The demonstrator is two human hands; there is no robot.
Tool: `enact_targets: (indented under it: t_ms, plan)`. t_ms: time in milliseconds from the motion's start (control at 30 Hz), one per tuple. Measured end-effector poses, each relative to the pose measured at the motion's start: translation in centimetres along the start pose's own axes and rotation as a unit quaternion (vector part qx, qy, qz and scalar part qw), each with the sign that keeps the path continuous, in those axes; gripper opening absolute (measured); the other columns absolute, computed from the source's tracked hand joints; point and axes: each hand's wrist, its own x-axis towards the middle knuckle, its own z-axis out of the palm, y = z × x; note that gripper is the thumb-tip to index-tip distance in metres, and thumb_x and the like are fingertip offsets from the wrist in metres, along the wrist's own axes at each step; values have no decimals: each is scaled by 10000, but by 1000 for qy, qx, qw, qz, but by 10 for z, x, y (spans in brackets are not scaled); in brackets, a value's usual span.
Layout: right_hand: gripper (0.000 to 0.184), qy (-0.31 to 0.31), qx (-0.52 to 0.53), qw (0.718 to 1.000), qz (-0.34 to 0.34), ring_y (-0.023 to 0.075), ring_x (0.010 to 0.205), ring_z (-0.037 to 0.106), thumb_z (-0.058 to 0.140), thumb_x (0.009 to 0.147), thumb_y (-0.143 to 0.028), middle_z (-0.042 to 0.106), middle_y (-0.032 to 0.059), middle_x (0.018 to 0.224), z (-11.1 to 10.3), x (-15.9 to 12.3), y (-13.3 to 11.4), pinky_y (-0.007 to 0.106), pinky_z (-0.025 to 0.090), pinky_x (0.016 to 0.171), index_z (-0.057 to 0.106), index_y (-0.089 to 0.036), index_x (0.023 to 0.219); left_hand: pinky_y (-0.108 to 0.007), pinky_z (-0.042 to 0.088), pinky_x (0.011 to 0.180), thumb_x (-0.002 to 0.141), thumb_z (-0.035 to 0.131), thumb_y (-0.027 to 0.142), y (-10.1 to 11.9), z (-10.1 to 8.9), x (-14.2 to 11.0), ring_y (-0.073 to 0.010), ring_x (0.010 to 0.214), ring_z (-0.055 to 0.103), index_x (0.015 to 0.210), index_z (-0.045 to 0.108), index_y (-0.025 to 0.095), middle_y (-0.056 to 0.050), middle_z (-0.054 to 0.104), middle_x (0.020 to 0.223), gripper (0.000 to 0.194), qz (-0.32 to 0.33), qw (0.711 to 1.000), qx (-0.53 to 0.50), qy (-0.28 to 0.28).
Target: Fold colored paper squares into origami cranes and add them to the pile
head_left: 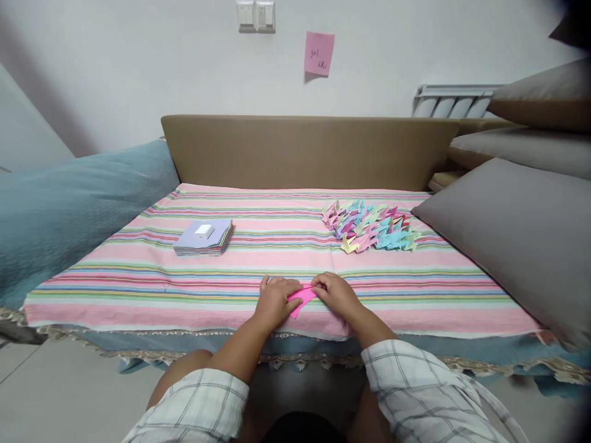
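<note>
A bright pink sheet of folded paper [301, 299] lies on the striped cloth near the front edge of the seat, with a pointed corner toward me. My left hand [278, 299] pinches its left side, thumb on top and the other fingers beyond it. At the paper's right tip, my right hand [336, 294] holds it between thumb and fingertips. The paper's far edge is partly hidden by my fingers. Beyond my right hand sits a cluster of several folded paper cranes [369, 227] in pink, blue, green, yellow and purple.
A stack of coloured paper [203, 239] with a small white block [204, 231] on top stands at the left. Grey cushions [503, 234] pile up on the right. A brown backrest [295, 152] runs behind the striped cloth [277, 212]; a blue armrest [92, 197] borders the left.
</note>
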Motion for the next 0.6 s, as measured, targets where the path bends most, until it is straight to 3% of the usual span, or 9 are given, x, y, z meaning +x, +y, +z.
enact_targets:
  t_ms: [367, 600]
  plan:
    - [132, -16, -38, 998, -49, 171, 855, 568, 564, 812, -171, 657, 35, 870, -1, -2, 4, 290, 421, 785, 682, -213, 853, -535, 165, 1039, 736, 670, 346, -6, 5, 2, -235, 1080, 528, 965, 661, 316, 7, 669, 1097, 232, -7, 1000, -4, 2]
    - [169, 7, -26, 999, -26, 182, 884, 561, 566, 800, -214, 656, 33, 903, 3, -4, -5, 307, 400, 812, 642, -202, 950, -418, 318, 980, 645, 728, 368, -8, 4, 5, -242, 1058, 526, 1114, 589, 247, -40, 646, 1094, 504, -26, 998, -16, 46]
